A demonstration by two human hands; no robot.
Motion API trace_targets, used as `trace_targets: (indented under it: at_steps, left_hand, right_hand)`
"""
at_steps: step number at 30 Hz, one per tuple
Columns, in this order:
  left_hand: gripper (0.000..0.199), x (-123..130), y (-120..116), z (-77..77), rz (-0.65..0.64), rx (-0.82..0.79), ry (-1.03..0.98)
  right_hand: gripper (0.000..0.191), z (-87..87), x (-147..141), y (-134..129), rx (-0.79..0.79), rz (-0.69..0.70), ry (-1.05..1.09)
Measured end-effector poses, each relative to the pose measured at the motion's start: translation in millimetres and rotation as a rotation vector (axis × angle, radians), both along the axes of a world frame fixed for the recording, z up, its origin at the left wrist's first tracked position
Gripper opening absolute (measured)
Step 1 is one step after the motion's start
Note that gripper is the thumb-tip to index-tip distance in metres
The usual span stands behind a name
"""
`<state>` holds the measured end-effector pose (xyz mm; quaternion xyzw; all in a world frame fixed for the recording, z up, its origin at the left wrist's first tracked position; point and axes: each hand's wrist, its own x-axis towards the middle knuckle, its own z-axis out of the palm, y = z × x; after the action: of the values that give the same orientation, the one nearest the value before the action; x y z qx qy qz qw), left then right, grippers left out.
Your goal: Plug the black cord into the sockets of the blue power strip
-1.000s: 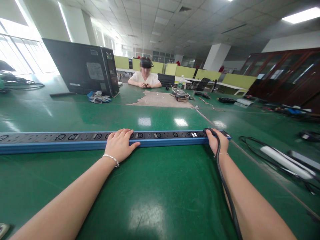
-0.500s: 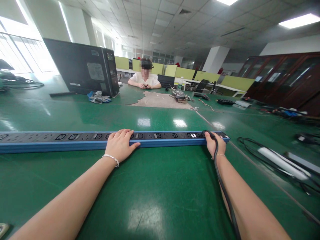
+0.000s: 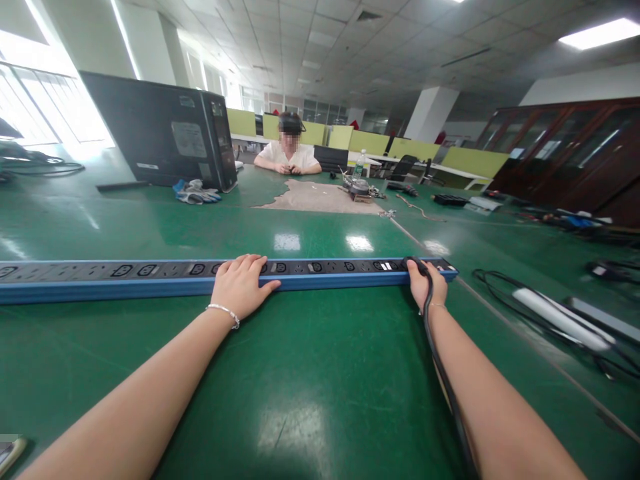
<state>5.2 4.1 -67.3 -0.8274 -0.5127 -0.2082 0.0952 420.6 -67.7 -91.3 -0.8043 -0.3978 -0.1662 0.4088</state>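
A long blue power strip [image 3: 320, 281] with a black socket face lies across the green table [image 3: 320, 360]. My left hand [image 3: 241, 287] rests over its middle, fingers on the top and thumb along the near side, gripping it. Near the strip's right end, my right hand [image 3: 429, 283] closes on the black plug [image 3: 413, 262] of a cable, which sits at the socket face. From the plug the black cable [image 3: 443, 380] runs down over my right wrist and forearm. How far the plug is seated is hidden by my fingers.
A black computer case [image 3: 160, 133] and grey-blue gloves [image 3: 197, 192] stand at the back left. A person [image 3: 289, 153] sits across the table. A bottle [image 3: 360, 164] and a small device are near a bare brown patch. Cables and a white bar [image 3: 563, 319] lie at the right.
The view has shifted slightly, so the strip sits a little higher. Both hands keep their places on the strip and plug; the cable hangs slightly differently over my right forearm.
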Motion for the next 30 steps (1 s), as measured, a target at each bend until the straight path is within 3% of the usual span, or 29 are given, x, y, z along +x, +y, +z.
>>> trace_targets:
  at_steps: [15,20,22,27,30]
  left_hand:
    - [0.056,0,-1,0.1,0.008,0.01,0.016]
    - [0.056,0,-1,0.8,0.002,0.013,0.025]
    - [0.055,0,0,1.1,0.005,0.008,0.027]
    - [0.055,0,0,0.2,-0.006,0.024,0.012]
    - [0.055,-1,0,-0.7,-0.014,0.029,0.007]
  right_hand:
    - [0.045,5.0,-4,-1,0.072,0.033,0.034]
    - [0.055,15.7,-5,0,0.372,-0.066,0.049]
    - [0.054,21.3,-12,1,0.428,-0.033,0.069]
    - [0.047,29.8,-53,10,0.268,0.248,0.134]
    - [0.043,31.9,-77,14,0.133,0.323,0.099]
